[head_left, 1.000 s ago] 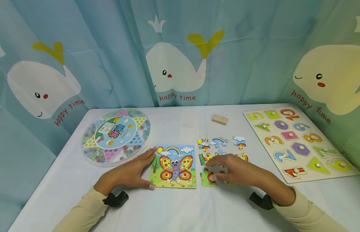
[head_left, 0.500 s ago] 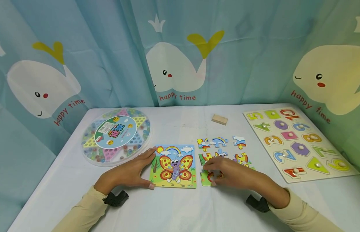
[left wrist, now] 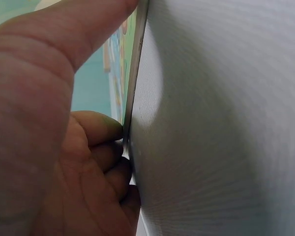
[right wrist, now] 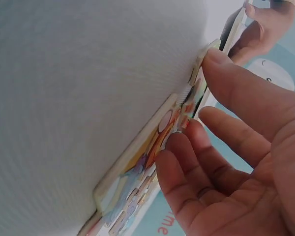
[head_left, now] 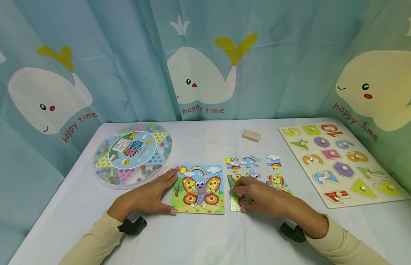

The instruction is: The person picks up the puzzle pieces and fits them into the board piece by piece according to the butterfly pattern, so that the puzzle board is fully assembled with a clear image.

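Note:
A square butterfly puzzle board (head_left: 200,191) lies flat on the white table. My left hand (head_left: 147,197) rests along its left edge, thumb by the lower corner and fingertips by the upper one. In the left wrist view the thumb and fingers touch the board's side (left wrist: 136,64). Right of the board, my right hand (head_left: 266,197) pinches the green lower-left puzzle piece (head_left: 235,203) between thumb and fingers; the piece looks slightly tilted. Several more puzzle pieces (head_left: 273,162) lie in rows around and beneath this hand, partly hidden by it.
A round Chinese checkers set with marbles (head_left: 132,151) stands at the back left. On the right lies a knobbed number board (head_left: 341,162). A small wooden block (head_left: 251,135) sits at the back. Behind the table hangs a whale-print curtain (head_left: 275,73).
My right hand has moved slightly left and down, its fingers closing on the lower-left puzzle piece, which now tilts a little. The left hand stays in place by the board.

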Demonstrator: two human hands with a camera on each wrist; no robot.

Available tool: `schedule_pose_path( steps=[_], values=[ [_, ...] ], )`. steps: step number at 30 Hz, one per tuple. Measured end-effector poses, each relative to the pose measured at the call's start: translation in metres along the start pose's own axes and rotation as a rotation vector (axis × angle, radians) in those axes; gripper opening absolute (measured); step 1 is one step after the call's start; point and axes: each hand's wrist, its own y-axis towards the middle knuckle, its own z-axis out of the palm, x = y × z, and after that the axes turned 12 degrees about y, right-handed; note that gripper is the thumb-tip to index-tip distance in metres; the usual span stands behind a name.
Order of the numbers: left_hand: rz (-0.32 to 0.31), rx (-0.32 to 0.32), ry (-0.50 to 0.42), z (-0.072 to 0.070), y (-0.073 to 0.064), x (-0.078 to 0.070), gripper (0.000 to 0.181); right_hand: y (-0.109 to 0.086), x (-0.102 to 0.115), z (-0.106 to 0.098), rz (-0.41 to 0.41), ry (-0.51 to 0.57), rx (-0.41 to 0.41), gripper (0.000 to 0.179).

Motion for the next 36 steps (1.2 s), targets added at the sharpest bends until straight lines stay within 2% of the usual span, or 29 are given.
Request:
schedule_pose_path(
  steps=[10,14,19,22,27,36],
  values=[
    [-0.006,0.003,0.010,-0.0038,0.0006,-0.0014,0.113,0.0000,-0.0007,0.0014,0.020,0.115,-0.039,0.019],
    [-0.009,0.006,0.008,-0.0029,0.0008,-0.0005,0.113,0.0016,0.0002,0.0024,0.046,0.088,-0.039,0.021],
    [-0.009,0.007,0.008,-0.0022,0.0001,-0.0002,0.112,0.0034,0.0020,0.0018,0.093,0.041,-0.017,0.037],
    [-0.009,0.006,0.008,-0.0022,0.0000,-0.0003,0.112,0.0046,0.0029,0.0010,0.118,0.040,-0.002,0.039],
    [-0.007,0.003,0.012,-0.0018,0.0002,-0.0003,0.113,0.0056,0.0044,-0.0008,0.151,0.063,0.004,0.038],
    [-0.005,0.000,0.008,-0.0016,-0.0001,-0.0011,0.113,0.0056,0.0043,-0.0017,0.141,0.142,0.013,0.034]
  ],
)
